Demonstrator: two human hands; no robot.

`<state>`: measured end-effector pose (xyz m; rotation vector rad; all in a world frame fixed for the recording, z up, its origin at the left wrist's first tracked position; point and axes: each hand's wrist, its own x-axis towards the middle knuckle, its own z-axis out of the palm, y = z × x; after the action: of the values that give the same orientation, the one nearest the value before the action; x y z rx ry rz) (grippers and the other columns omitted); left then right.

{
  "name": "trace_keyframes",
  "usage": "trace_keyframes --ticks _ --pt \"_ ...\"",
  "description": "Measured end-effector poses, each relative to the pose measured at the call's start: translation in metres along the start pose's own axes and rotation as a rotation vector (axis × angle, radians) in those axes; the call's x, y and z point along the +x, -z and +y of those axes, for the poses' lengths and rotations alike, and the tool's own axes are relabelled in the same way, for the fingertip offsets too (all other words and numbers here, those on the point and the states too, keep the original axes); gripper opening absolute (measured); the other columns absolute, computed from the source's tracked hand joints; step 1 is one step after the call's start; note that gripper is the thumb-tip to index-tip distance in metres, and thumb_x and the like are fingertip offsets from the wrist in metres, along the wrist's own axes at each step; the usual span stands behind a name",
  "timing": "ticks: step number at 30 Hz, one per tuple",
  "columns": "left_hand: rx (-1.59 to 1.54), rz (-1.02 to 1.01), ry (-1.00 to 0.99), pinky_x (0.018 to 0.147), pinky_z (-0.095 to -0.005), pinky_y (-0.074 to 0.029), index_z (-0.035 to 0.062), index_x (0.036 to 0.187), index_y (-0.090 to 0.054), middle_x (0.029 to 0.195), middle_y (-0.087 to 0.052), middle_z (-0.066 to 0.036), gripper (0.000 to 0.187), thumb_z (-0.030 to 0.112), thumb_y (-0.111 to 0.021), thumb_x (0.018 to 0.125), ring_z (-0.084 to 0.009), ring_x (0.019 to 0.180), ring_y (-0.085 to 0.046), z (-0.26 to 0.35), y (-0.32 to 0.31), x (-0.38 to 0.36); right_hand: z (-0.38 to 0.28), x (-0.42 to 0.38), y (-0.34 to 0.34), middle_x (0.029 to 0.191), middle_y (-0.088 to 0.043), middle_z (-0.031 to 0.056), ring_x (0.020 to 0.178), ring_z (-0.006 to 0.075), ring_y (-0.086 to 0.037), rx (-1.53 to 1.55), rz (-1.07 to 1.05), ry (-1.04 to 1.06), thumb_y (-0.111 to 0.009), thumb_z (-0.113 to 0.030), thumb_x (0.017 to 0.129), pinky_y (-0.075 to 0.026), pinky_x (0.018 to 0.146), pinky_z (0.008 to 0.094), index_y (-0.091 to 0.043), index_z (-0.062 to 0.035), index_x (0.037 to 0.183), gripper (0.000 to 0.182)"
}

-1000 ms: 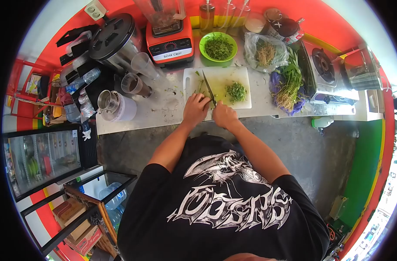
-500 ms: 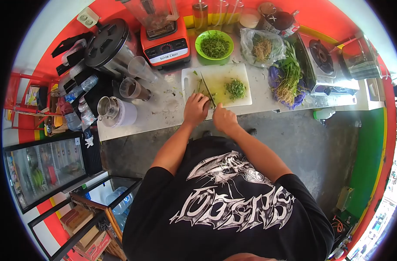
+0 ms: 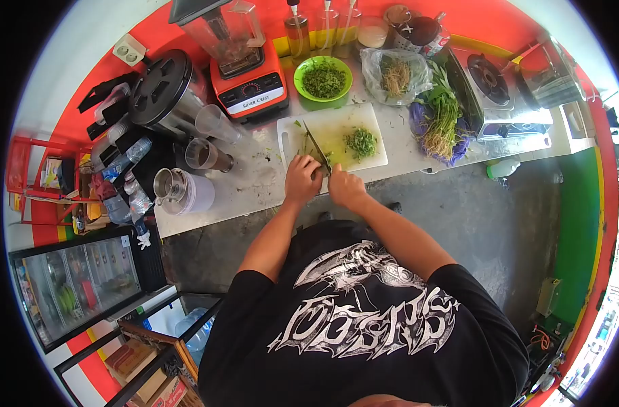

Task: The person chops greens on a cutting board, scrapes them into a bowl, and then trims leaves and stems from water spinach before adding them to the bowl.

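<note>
My right hand [image 3: 347, 187] grips a knife [image 3: 315, 142] across the cutting board [image 3: 343, 117]'s near edge; my left hand [image 3: 303, 182] curls beside it, its pinch hidden. Chopped greens [image 3: 361, 143] lie toward the right edge. Apparently mid-slicing; another cut calls for tucked fingers.

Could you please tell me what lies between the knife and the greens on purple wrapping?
The head view shows chopped greens on the white cutting board, then counter.

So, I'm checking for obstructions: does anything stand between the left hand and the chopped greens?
Yes: the knife, held in the right hand, slants across the board between the left hand and the chopped greens.
</note>
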<state>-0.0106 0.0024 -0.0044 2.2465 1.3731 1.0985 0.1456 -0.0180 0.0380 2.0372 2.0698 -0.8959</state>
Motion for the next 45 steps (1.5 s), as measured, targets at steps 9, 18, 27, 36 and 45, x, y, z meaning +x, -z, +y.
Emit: trace_keyframes --ticks 9,18,27,36,45 --pt "-0.005 0.027 0.033 0.082 -0.0427 -0.049 0.0030 0.086 -0.069 0.090 -0.062 -0.009 0.011 0.003 -0.068 0.076 -0.0317 0.092 -0.058 -0.004 -0.004 -0.006 0.006 -0.006 -0.010 0.101 -0.070 0.0322 0.099 0.0480 -0.069 0.014 0.012 0.004 -0.051 -0.019 0.096 -0.055 0.088 0.0537 -0.049 0.0047 0.111 0.028" --pt "-0.039 0.092 0.054 0.082 -0.0425 -0.049 0.0029 0.087 -0.069 0.091 -0.064 -0.010 0.010 0.008 -0.072 0.079 -0.0327 0.092 -0.058 -0.006 -0.005 -0.003 0.007 -0.001 -0.005 0.102 -0.070 0.0315 0.099 0.0478 -0.070 -0.011 0.010 0.018 -0.050 -0.022 0.098 -0.055 0.088 0.0541 -0.048 0.0053 0.112 0.030" --pt "-0.034 0.076 0.055 0.081 -0.0421 -0.048 0.0027 0.089 -0.067 0.092 -0.063 -0.011 0.012 0.006 -0.072 0.079 -0.0337 0.090 -0.057 -0.008 -0.006 -0.004 -0.007 -0.010 0.003 0.106 -0.070 0.0307 0.102 0.0454 -0.070 -0.062 -0.031 0.034 -0.053 -0.011 0.093 -0.056 0.089 0.0503 -0.048 0.0072 0.115 0.028" --pt "-0.012 0.040 0.108 0.079 -0.0430 -0.048 0.0033 0.086 -0.064 0.089 -0.062 -0.010 0.010 0.007 -0.071 0.080 -0.0335 0.089 -0.057 -0.009 -0.006 -0.001 -0.012 -0.018 -0.004 0.100 -0.071 0.0282 0.097 0.0425 -0.072 -0.117 -0.010 0.032 -0.056 -0.010 0.091 -0.058 0.085 0.0479 -0.048 0.0058 0.114 0.029" --pt "-0.032 0.047 0.120 0.080 -0.0417 -0.049 0.0020 0.087 -0.067 0.088 -0.064 -0.011 0.011 0.009 -0.071 0.080 -0.0331 0.090 -0.059 -0.012 -0.008 -0.004 -0.008 -0.022 -0.009 0.091 -0.072 0.0271 0.089 0.0426 -0.073 -0.129 0.037 0.075 -0.056 -0.009 0.091 -0.060 0.079 0.0484 -0.047 0.0044 0.110 0.025"
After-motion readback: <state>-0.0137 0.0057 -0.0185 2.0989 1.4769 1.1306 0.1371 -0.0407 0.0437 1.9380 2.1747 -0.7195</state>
